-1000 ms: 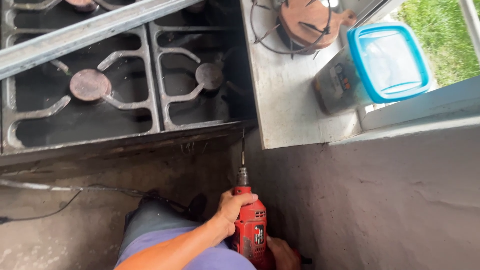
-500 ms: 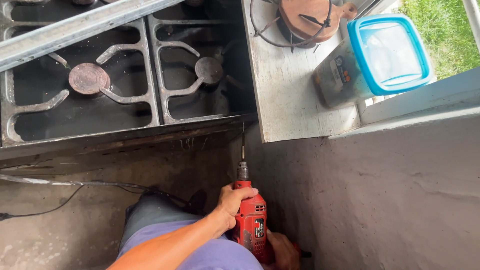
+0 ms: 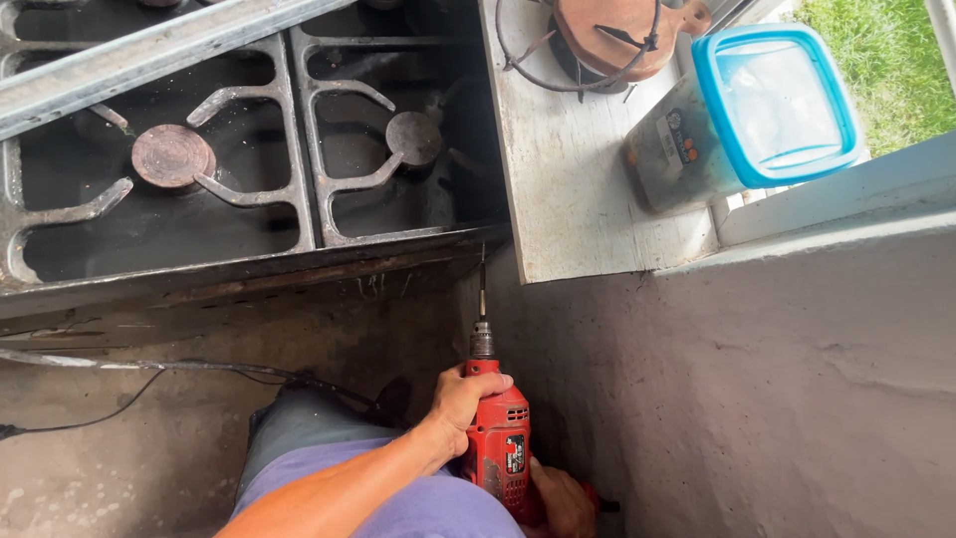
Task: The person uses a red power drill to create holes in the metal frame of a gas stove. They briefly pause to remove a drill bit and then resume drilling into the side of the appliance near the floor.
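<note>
Left hand (image 3: pixel 466 403) wraps red drill (image 3: pixel 501 448) near its front body, fingers clenched over top. Right hand (image 3: pixel 561 503) low at rear of drill, mostly hidden; looks closed on handle. Drill sits low in gap between gas stove (image 3: pixel 249 169) and rough grey wall (image 3: pixel 757 399). Risk: thin bit (image 3: pixel 482 284) could skid or snap if hands tilt drill off line in cramped gap. Long axis runs away from person; bit tip meets stove's lower edge by white ledge (image 3: pixel 568 189).
</note>
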